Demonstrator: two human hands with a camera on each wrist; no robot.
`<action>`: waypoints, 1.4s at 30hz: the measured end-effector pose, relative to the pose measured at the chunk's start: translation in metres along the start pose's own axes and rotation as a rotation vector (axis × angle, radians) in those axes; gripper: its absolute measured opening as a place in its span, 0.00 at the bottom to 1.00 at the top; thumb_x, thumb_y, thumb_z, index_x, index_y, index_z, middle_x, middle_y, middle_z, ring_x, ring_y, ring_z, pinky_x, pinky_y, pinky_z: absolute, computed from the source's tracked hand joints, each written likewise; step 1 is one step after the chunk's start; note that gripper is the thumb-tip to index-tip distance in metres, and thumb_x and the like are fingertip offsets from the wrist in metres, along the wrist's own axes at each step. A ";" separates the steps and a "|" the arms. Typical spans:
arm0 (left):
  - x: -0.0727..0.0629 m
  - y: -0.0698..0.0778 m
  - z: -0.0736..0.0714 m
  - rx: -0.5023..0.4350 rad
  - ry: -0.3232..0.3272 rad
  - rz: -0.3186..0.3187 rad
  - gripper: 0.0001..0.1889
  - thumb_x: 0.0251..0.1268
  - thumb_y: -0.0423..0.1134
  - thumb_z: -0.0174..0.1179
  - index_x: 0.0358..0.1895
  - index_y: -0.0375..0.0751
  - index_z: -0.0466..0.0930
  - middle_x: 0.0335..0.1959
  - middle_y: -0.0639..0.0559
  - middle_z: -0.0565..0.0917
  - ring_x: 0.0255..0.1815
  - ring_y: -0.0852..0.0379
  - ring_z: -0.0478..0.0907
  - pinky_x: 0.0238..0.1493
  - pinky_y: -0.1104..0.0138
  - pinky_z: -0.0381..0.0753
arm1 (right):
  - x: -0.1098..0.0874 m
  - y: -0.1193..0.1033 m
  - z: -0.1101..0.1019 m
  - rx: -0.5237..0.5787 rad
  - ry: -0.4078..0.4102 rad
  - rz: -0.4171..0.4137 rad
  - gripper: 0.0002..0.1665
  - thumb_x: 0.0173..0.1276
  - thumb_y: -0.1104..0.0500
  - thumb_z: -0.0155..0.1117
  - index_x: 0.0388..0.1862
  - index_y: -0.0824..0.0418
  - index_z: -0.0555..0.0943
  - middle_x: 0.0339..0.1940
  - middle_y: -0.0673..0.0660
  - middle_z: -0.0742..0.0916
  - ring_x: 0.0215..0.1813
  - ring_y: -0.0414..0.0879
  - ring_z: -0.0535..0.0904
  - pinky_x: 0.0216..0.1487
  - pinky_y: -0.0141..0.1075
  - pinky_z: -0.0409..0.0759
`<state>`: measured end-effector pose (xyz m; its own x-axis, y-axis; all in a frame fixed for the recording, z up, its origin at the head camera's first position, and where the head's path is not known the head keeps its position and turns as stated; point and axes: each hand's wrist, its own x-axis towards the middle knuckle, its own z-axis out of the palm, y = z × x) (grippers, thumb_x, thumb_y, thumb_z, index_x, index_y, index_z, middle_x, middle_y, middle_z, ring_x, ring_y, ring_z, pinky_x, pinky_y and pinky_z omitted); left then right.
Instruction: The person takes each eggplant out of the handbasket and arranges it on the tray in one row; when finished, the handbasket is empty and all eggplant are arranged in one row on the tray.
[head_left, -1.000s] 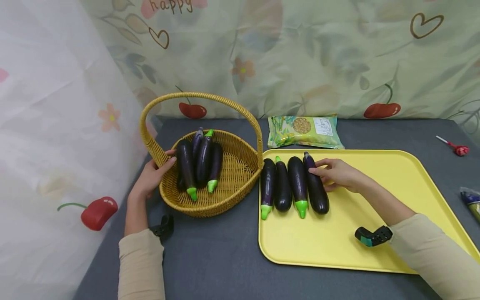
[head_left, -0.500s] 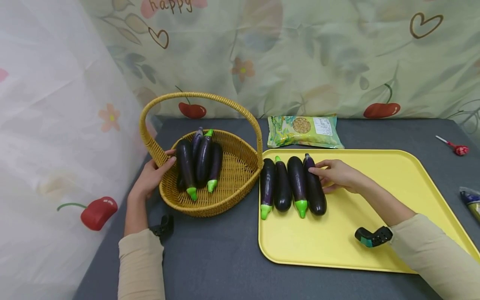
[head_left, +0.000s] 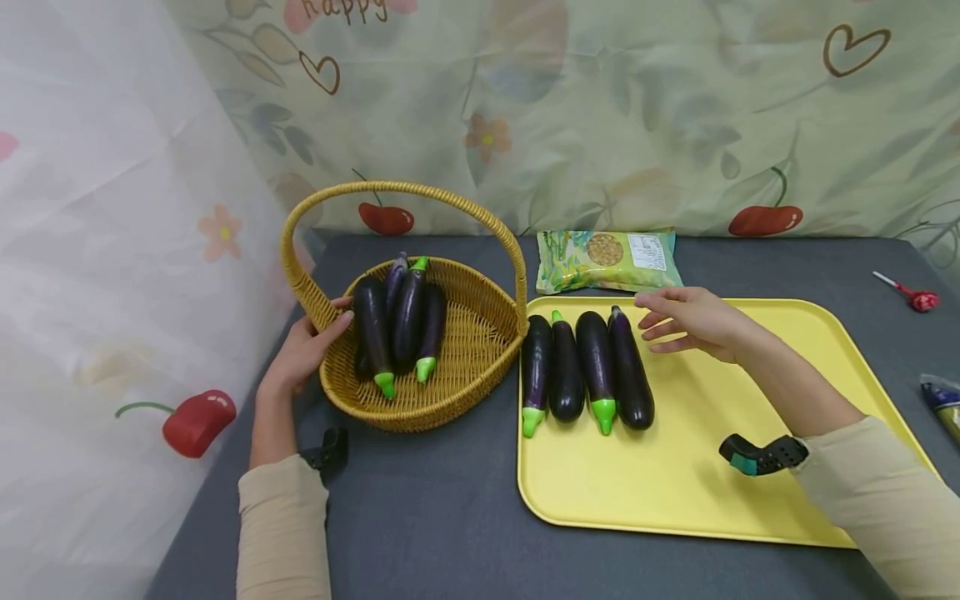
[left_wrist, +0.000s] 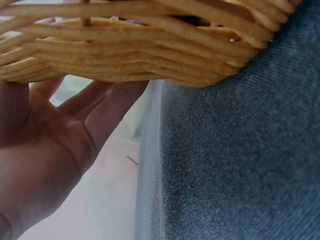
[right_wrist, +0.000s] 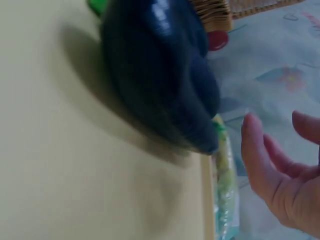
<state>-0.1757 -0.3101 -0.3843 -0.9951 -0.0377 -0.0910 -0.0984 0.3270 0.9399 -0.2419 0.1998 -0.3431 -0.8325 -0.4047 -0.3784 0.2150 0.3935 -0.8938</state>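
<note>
My left hand grips the left side of a woven wicker basket, thumb over the rim; in the left wrist view its fingers lie against the outer wall. Several dark eggplants lie inside the basket. On the yellow tray more eggplants stand side by side in a row at the left edge. My right hand hovers over the tray with loosely bent fingers, apart from the rightmost eggplant. In the right wrist view the hand holds nothing.
A green-yellow food packet lies behind the tray. A red lollipop and a partly visible clear-wrapped item lie at the right. Patterned cloth hangs behind the dark table. The basket's tall handle arches over it.
My right hand has let go of the rightmost eggplant and lifted up and away to the right. That eggplant first shifted slightly left against its neighbour. My left hand stays on the basket.
</note>
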 end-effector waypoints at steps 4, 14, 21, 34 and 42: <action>0.000 0.001 0.000 0.001 0.002 0.002 0.35 0.69 0.55 0.53 0.73 0.43 0.59 0.65 0.37 0.66 0.59 0.42 0.69 0.44 0.72 0.75 | -0.002 -0.012 0.003 0.083 -0.086 -0.027 0.36 0.75 0.47 0.51 0.67 0.73 0.59 0.47 0.63 0.76 0.46 0.49 0.81 0.49 0.47 0.78; 0.000 0.003 0.000 0.003 0.000 0.007 0.35 0.68 0.56 0.54 0.73 0.41 0.59 0.64 0.36 0.66 0.59 0.42 0.69 0.44 0.72 0.75 | 0.004 -0.030 0.040 0.219 -0.303 -0.055 0.30 0.77 0.52 0.48 0.66 0.72 0.61 0.48 0.62 0.79 0.47 0.52 0.80 0.51 0.50 0.76; -0.001 0.003 0.000 0.007 0.003 0.004 0.35 0.68 0.56 0.54 0.73 0.41 0.60 0.64 0.36 0.66 0.59 0.43 0.69 0.43 0.73 0.75 | 0.011 -0.047 0.076 0.272 -0.431 -0.067 0.30 0.79 0.54 0.46 0.69 0.72 0.59 0.50 0.64 0.78 0.48 0.52 0.79 0.51 0.51 0.76; -0.001 0.004 0.000 -0.003 0.000 0.006 0.35 0.69 0.56 0.54 0.72 0.41 0.60 0.65 0.36 0.66 0.59 0.42 0.69 0.44 0.72 0.75 | 0.026 -0.073 0.143 0.322 -0.571 -0.084 0.28 0.78 0.57 0.46 0.72 0.68 0.60 0.58 0.67 0.75 0.55 0.55 0.77 0.53 0.51 0.75; -0.001 0.003 0.001 0.020 0.009 0.002 0.35 0.68 0.56 0.54 0.72 0.42 0.61 0.65 0.37 0.66 0.60 0.42 0.69 0.48 0.67 0.75 | 0.048 -0.083 0.180 0.357 -0.537 -0.053 0.27 0.77 0.57 0.49 0.71 0.65 0.61 0.62 0.68 0.74 0.60 0.58 0.73 0.53 0.49 0.75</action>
<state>-0.1746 -0.3080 -0.3817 -0.9952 -0.0452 -0.0863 -0.0966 0.3458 0.9333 -0.2077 -0.0010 -0.3308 -0.4951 -0.8093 -0.3161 0.4145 0.0998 -0.9046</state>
